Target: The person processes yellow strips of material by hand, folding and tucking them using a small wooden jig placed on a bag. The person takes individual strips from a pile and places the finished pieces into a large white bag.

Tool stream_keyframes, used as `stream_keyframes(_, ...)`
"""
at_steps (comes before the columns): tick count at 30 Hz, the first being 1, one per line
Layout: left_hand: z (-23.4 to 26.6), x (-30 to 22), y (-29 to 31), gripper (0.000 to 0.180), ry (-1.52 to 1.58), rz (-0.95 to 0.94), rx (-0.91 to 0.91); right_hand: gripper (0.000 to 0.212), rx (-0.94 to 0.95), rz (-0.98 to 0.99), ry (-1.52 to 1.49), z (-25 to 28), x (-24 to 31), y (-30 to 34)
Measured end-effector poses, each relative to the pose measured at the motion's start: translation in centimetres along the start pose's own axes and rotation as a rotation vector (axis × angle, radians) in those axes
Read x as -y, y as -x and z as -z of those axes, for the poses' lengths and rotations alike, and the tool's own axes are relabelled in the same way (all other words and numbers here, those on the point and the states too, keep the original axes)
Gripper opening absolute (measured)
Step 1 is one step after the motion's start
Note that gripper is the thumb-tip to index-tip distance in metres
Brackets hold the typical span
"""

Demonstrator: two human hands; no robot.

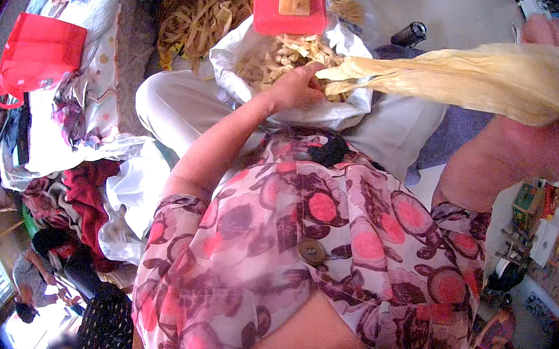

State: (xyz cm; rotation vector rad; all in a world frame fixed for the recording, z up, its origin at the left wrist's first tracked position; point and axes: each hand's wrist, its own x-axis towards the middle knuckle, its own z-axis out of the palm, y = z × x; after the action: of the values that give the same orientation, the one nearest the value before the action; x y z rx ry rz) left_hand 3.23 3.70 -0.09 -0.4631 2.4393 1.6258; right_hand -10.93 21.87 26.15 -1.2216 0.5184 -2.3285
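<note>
Seeing at left a heap of long, curled tan strips (pixel 204 20), perhaps finished, perhaps waiting; cannot tell. Having next an open white plastic sack (pixel 224 54), already containing many short tan pieces (pixel 293 51), probably the done part. Pinching over it, with curled left hand (pixel 294 90), the end of a long, thin, pale-yellow sheet (pixel 456 74), mostly whole, probably the part left. Having blurred right hand (pixel 551 33) near its far end; cannot tell whether gripping.

Left hand (pixel 297 88) is pinching long tan sheet (pixel 470 75) over white bag (pixel 324 114) of tan scraps (pixel 295 51); right hand (pixel 556 34) is holding sheet's far end. Red tray (pixel 266 4) is lying at bag's far rim.
</note>
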Motion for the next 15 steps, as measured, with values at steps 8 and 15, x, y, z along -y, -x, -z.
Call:
stream_keyframes(8,1.5,1.7,-0.6,0.029,0.167,0.054,-0.022,0.032,-0.159,0.132,0.174,2.4,5.5,1.3)
stream_keyframes(15,8.1,-3.7,2.9,0.027,0.483,-0.057,-0.307,0.030,-0.286,0.238,0.379,3.9,4.1,0.6)
